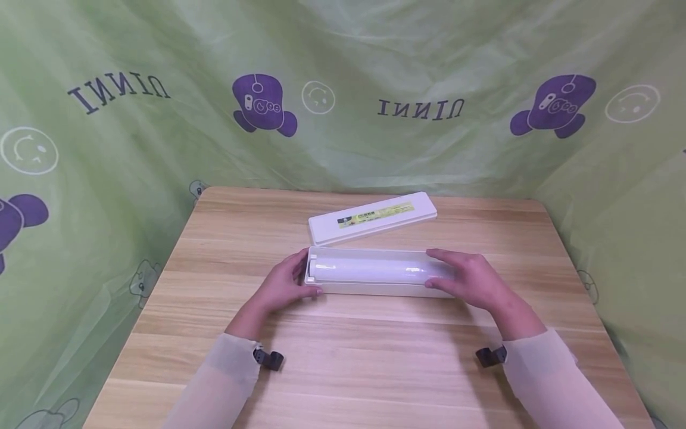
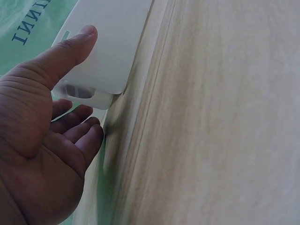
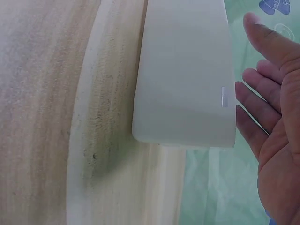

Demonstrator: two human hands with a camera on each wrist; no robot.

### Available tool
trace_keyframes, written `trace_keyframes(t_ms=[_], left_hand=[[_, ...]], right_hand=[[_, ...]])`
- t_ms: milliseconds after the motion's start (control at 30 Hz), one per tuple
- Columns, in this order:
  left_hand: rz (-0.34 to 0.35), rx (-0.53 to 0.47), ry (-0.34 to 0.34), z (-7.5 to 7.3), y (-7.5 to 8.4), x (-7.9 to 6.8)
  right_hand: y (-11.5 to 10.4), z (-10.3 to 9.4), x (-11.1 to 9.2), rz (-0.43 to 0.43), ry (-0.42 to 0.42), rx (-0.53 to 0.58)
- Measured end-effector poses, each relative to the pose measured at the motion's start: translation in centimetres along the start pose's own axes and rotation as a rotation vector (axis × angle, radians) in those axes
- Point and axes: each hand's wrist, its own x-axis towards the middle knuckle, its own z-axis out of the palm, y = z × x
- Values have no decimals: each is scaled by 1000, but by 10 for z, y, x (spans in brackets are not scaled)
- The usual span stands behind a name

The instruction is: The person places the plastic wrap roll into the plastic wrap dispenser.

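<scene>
A long white plastic box (image 1: 380, 289) lies lidless on the wooden table, with a shiny roll of what looks like cling film (image 1: 370, 269) inside. My left hand (image 1: 284, 284) holds the box's left end, thumb along the front wall and fingers round the end and back. In the left wrist view, the thumb (image 2: 77, 49) lies flat on the white wall. Over the right end reaches my right hand (image 1: 474, 279), thumb and fingers spread above the roll. The right wrist view shows its loosely bent fingers (image 3: 258, 89) beside the box's top edge.
Behind the box lies its white lid (image 1: 321, 227), set at a slant, with a yellow-green label (image 1: 375, 215) on top. Green printed curtains (image 1: 354, 155) hang around the back and sides of the wooden table (image 1: 364, 363).
</scene>
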Motion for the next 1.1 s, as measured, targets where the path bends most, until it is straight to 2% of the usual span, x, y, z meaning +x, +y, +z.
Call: trace_keyframes(t_ms=[800, 1100], left_hand=[[27, 13, 3, 0, -4, 1], [24, 7, 0, 0, -4, 1]], right_hand=[[10, 9, -16, 50, 69, 7], [17, 11, -19, 103, 49, 2]])
